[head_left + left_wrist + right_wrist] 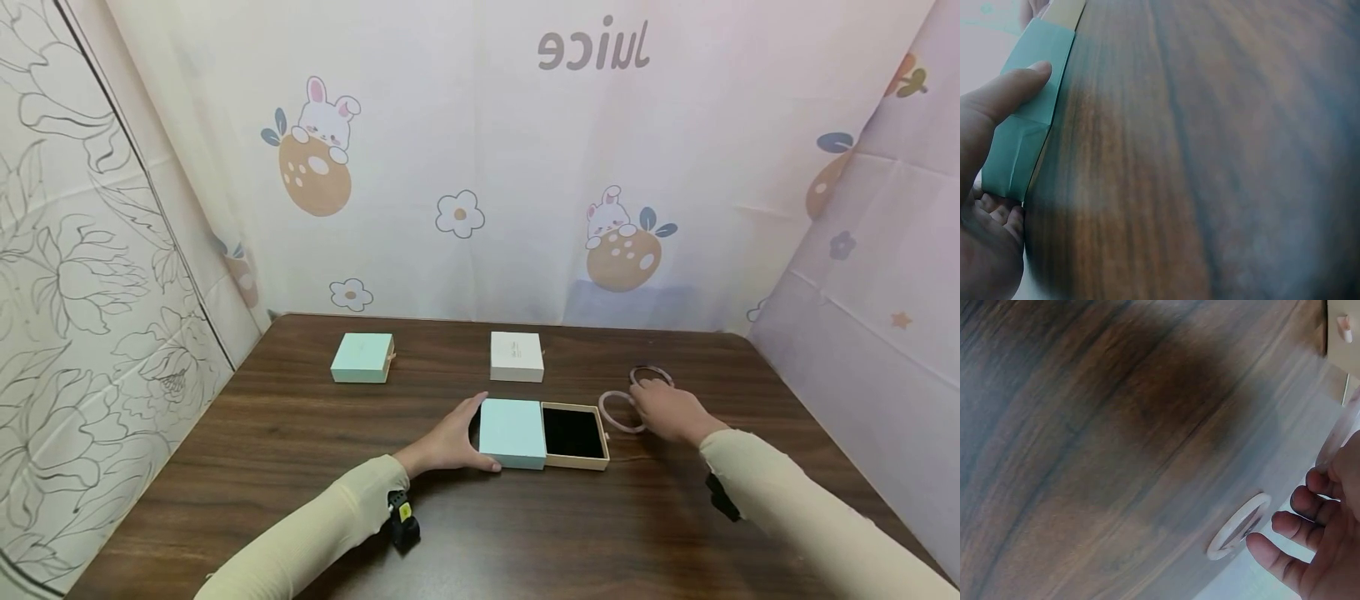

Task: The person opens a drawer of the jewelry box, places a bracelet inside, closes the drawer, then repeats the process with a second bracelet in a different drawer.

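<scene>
My left hand (450,440) grips the mint-green sleeve of a small drawer box (512,432), its thumb on the near side and its fingers behind. To the right the box's inner drawer (573,433) sticks out, showing a black lining. At the right, my right hand (666,410) pinches a pale pink bangle (617,393), which stands tilted beside the drawer's end. The pinch itself is partly hidden. Just past the fingertips, a second bangle (1233,523) lies on the table.
A closed mint-green box (362,358) sits at the back left of the brown wooden table (300,433). Behind the gripped box stands a white box (517,357). Printed curtains (480,167) hang along the table's back edge.
</scene>
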Tool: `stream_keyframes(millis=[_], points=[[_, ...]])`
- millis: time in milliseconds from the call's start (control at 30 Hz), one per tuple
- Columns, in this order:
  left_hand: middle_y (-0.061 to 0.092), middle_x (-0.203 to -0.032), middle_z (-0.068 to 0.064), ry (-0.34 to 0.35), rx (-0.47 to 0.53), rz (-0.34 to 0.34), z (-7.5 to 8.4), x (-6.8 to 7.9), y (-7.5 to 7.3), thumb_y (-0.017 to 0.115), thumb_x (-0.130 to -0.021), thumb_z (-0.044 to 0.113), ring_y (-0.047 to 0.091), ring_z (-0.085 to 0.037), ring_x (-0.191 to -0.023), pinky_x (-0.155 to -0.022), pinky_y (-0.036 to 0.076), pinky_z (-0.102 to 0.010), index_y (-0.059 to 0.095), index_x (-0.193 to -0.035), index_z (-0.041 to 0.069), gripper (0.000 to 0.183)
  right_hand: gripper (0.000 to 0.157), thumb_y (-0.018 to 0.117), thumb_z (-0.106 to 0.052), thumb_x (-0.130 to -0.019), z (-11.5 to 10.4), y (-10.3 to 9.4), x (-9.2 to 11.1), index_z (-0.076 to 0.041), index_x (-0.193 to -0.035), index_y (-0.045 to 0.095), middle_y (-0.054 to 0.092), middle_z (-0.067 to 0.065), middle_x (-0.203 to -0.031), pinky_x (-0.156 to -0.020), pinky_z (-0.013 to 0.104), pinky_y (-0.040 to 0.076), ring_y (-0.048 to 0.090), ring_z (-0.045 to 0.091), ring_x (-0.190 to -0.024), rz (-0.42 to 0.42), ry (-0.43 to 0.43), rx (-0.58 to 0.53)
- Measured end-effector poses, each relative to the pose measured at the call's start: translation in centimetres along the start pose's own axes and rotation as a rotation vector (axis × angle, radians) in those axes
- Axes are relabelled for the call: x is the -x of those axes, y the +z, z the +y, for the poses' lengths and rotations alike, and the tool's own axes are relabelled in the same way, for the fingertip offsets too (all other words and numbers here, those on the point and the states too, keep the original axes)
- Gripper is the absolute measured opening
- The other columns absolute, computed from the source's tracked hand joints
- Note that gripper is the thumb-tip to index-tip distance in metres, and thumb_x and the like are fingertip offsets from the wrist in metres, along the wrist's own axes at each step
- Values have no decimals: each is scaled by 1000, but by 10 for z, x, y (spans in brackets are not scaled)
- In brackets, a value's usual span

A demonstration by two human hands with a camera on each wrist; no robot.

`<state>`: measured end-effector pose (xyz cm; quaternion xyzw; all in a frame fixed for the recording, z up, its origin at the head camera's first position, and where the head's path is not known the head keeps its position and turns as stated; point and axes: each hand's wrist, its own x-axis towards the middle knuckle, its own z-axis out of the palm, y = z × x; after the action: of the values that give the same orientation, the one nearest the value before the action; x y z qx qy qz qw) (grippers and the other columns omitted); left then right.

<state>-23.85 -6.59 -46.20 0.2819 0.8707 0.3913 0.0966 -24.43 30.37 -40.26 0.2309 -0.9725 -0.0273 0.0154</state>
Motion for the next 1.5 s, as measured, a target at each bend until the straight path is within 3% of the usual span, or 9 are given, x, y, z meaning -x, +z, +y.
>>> stream_keyframes(millis=[633,1100,1500], points=[[24,-153,-16,0,-3,-3,0,0,0,85,-69,40,28,-29,-138,-106,31,-47,17,-152,5,113,15,56,-11,-95,-28,-11,-10,-11,-80,54,46,-1,-73,-50,30,37,45,17,-65,80,-111,27],[25,-153,-16,-4,-5,-2,0,-1,0,85,-68,41,28,-27,-137,-106,31,-46,17,-152,5,113,17,54,-10,-96,-44,-8,-15,-11,-79,52,47,-1,-74,-55,34,43,50,20,-70,111,-166,43],[26,-152,-18,6,-6,1,1,-1,0,85,-68,41,29,-30,-137,-105,32,-47,18,-152,3,114,19,54,-11,-96,-58,2,-15,-13,-77,51,43,-2,-72,-49,29,36,45,17,-66,139,-186,46]])
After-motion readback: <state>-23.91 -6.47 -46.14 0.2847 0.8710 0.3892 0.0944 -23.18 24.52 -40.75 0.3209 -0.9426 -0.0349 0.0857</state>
